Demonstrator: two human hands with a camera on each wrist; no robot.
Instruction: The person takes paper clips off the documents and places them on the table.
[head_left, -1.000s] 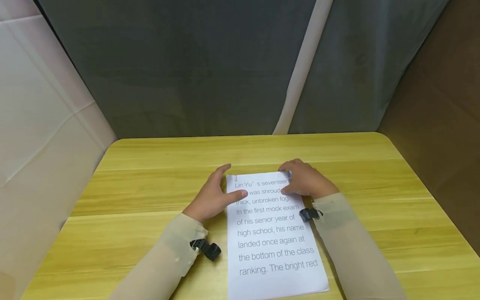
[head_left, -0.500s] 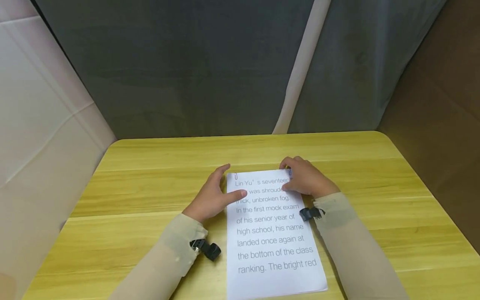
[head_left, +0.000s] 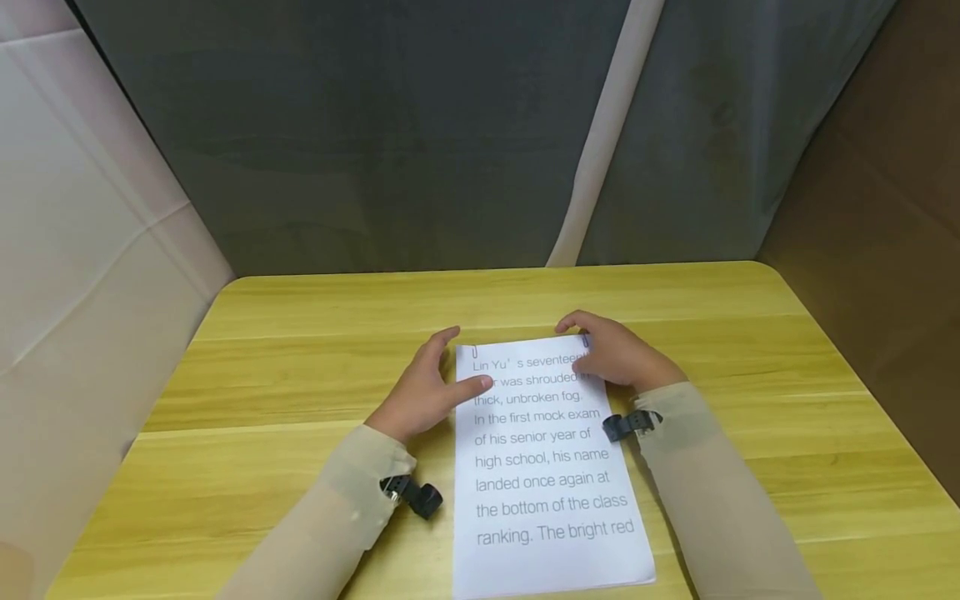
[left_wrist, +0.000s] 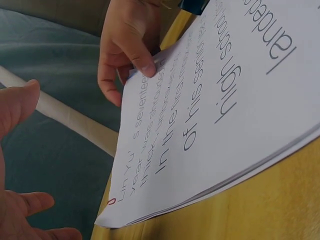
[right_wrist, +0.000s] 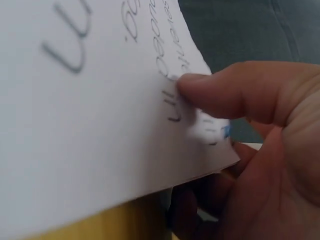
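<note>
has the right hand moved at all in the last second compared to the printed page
Yes, slightly. The right hand has slid toward the right edge of the printed page: the words "shrouded" and "fog" that it covered a second ago now show, while it still pinches the far right corner.

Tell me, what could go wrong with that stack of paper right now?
The right hand pinches only the far right corner of the paper stack, so the top sheet could crease or tear there. A blue clip sits under that grip and might slip off. The left hand just rests a thumb by the red clip, so the sheets could fan out of line.
</note>
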